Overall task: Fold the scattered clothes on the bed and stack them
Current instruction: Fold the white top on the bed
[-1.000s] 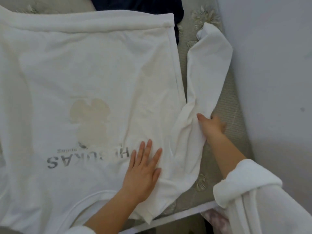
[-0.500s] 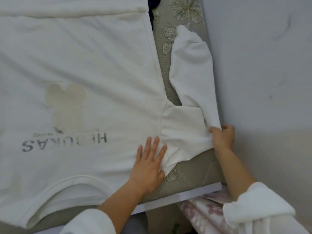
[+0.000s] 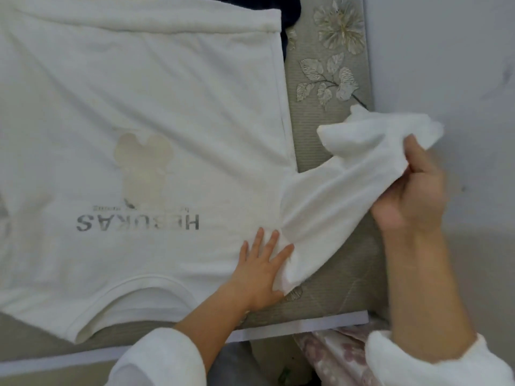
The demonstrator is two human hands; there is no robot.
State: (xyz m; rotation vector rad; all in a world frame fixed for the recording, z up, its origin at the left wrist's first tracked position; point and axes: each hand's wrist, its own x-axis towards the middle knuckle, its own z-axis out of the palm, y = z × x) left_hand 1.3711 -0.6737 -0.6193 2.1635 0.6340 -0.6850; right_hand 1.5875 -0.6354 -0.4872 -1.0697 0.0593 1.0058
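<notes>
Head view: the white sweatshirt (image 3: pixel 145 101) lies flat on the bed (image 3: pixel 315 129), filling the frame's left and centre. The left hand (image 3: pixel 259 274) presses its shoulder, fingers straight. The right hand (image 3: pixel 412 190) pinches the lifted sleeve (image 3: pixel 328 201) at the right. I judge folding barely begun, with no stack in view.

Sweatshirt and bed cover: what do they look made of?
Sweatshirt: soft white knit, probably cotton jersey or fleece; matte, and its sleeve drapes and bunches limply in the right hand. Bed cover: grey-green woven cloth with fine ribbed lines; the pale flowers look embroidered, with a slight sheen.
</notes>
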